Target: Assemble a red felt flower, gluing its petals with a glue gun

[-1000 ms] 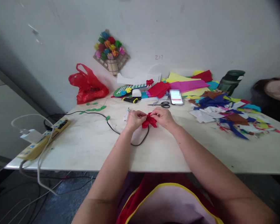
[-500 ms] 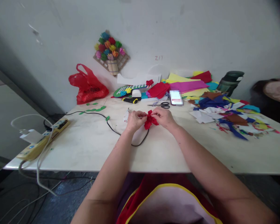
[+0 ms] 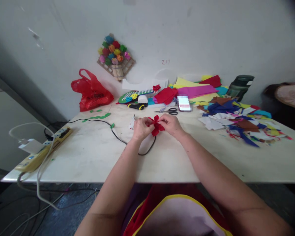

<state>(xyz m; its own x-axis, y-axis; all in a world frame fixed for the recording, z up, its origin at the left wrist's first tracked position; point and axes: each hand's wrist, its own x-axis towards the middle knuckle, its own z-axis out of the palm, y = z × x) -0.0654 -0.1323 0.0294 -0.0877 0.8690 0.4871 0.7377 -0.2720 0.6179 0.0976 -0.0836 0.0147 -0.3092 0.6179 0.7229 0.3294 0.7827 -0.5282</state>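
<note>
A red flower (image 3: 156, 128) with several petals, paper or cloth, is held over the middle of the table. My left hand (image 3: 143, 127) pinches its left side, fingers closed. From the right, my right hand (image 3: 170, 124) pinches it near the centre; the fingertips partly cover the petals. Just behind my left hand lies a white tool (image 3: 132, 122), mostly hidden, and a black cord (image 3: 148, 151) loops below the hands. Black-handled scissors (image 3: 170, 111) rest behind my right hand.
Scraps (image 3: 238, 119) are heaped at right beside a dark green bottle (image 3: 241, 87). A phone (image 3: 184, 103), a yellow-black cutter (image 3: 136, 107) and coloured sheets (image 3: 196, 90) lie at the back. Left are a red bag (image 3: 94, 91) and a power strip (image 3: 44, 152).
My fingers have shifted slightly on the red flower, and more of its left petals show above my left fingertips. The whole view has moved a little.
</note>
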